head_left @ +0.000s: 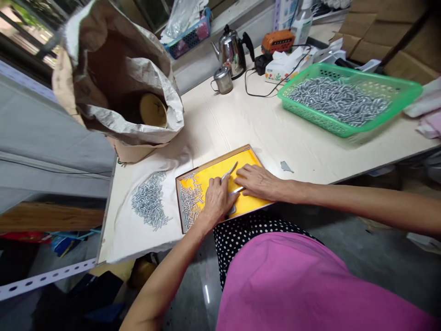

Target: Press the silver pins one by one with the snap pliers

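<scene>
My left hand point(217, 198) is closed around a slim grey metal tool with a pointed tip point(230, 171), low over a shallow tray point(220, 162) with a yellow bottom. Its exact kind is partly hidden by my fingers. To its right, my right hand point(259, 180) lies over the yellow surface with fingers stretched out. A short shiny strip point(237, 189) shows between the two hands; whether the right fingers touch it I cannot tell. Small silver metal pins point(190, 202) lie scattered in the tray's left end. Outside the tray, a heap of similar pins point(149, 200) rests on white sheeting.
A green basket point(310, 125) full of silver pieces stands at the right. At the left is a large open paper sack point(138, 138). Behind are a metal kettle point(231, 50), a lidded cup point(223, 80), an orange battery point(278, 41) and a black cable point(258, 95).
</scene>
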Action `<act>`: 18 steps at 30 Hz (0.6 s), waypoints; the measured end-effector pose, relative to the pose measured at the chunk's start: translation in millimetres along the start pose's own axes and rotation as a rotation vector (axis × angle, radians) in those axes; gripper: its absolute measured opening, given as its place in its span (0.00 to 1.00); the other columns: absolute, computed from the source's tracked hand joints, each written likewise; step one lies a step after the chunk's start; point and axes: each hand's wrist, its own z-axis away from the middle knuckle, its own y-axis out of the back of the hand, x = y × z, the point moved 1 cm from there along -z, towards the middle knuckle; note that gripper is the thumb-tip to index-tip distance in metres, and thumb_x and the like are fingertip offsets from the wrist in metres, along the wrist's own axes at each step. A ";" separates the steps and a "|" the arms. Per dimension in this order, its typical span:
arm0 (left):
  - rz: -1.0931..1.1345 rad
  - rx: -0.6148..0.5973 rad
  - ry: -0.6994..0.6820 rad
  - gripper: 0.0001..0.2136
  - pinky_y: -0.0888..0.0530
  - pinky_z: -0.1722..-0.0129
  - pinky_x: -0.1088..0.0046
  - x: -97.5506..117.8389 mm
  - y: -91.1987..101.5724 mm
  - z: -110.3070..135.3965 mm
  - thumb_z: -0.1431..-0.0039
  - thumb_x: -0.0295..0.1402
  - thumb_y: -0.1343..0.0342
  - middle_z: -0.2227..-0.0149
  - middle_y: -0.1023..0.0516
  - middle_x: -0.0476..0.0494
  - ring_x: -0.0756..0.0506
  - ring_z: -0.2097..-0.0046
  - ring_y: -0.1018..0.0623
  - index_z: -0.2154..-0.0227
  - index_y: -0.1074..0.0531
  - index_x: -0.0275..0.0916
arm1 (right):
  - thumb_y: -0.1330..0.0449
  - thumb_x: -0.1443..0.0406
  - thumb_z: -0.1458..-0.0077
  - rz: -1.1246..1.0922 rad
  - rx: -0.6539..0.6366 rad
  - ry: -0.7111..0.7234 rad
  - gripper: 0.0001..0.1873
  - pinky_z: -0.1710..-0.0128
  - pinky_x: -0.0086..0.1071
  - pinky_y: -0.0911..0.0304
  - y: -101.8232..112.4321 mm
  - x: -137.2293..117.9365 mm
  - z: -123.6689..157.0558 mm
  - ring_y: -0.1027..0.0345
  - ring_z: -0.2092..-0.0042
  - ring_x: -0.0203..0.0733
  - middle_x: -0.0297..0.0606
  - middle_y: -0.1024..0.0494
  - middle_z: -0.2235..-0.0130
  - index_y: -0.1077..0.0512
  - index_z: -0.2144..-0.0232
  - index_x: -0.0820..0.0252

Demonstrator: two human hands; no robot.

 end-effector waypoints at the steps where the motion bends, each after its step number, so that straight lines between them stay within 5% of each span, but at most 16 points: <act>1: 0.043 0.014 -0.001 0.26 0.30 0.49 0.56 -4.2 -0.1 2.0 0.37 0.41 0.43 0.50 0.26 0.34 0.37 0.49 0.28 0.39 0.38 0.37 | 0.39 0.61 0.38 0.012 -0.015 0.004 0.11 0.57 0.40 0.43 -5.0 -3.2 -1.8 0.37 0.52 0.50 0.48 0.27 0.54 0.29 0.57 0.62; 4: 0.207 0.100 0.053 0.22 0.29 0.47 0.57 -25.2 5.9 8.6 0.36 0.38 0.43 0.48 0.24 0.34 0.38 0.48 0.26 0.41 0.34 0.37 | 0.46 0.66 0.35 0.012 -0.021 0.054 0.06 0.61 0.37 0.46 -13.5 -12.0 -8.8 0.37 0.59 0.46 0.42 0.26 0.62 0.29 0.62 0.60; 9: 0.351 0.354 0.337 0.13 0.26 0.53 0.63 -74.0 34.8 29.8 0.35 0.35 0.45 0.53 0.21 0.36 0.41 0.54 0.22 0.51 0.25 0.36 | 0.52 0.69 0.32 -0.023 0.048 0.142 0.10 0.63 0.36 0.48 -3.6 -18.2 -17.7 0.39 0.65 0.40 0.39 0.27 0.63 0.32 0.61 0.60; 12: 0.331 0.408 0.437 0.11 0.25 0.55 0.64 -92.4 44.7 46.0 0.36 0.35 0.46 0.59 0.20 0.40 0.43 0.58 0.22 0.57 0.22 0.38 | 0.55 0.69 0.31 0.008 0.087 0.123 0.12 0.66 0.35 0.49 3.0 -19.9 -23.3 0.40 0.67 0.39 0.38 0.27 0.64 0.32 0.60 0.59; 15: 0.279 0.399 0.438 0.10 0.26 0.55 0.64 -93.7 42.1 60.3 0.35 0.35 0.46 0.62 0.20 0.42 0.42 0.58 0.23 0.62 0.21 0.39 | 0.56 0.68 0.30 0.028 0.129 0.089 0.14 0.66 0.36 0.50 6.3 -18.5 -28.1 0.40 0.68 0.39 0.39 0.26 0.65 0.31 0.60 0.59; 18: 0.202 0.348 0.288 0.09 0.27 0.54 0.63 -77.1 31.5 71.2 0.34 0.35 0.47 0.62 0.20 0.42 0.41 0.57 0.25 0.63 0.21 0.41 | 0.56 0.66 0.30 0.011 0.182 0.023 0.15 0.66 0.35 0.49 10.1 -11.8 -27.2 0.39 0.67 0.40 0.40 0.26 0.66 0.31 0.61 0.59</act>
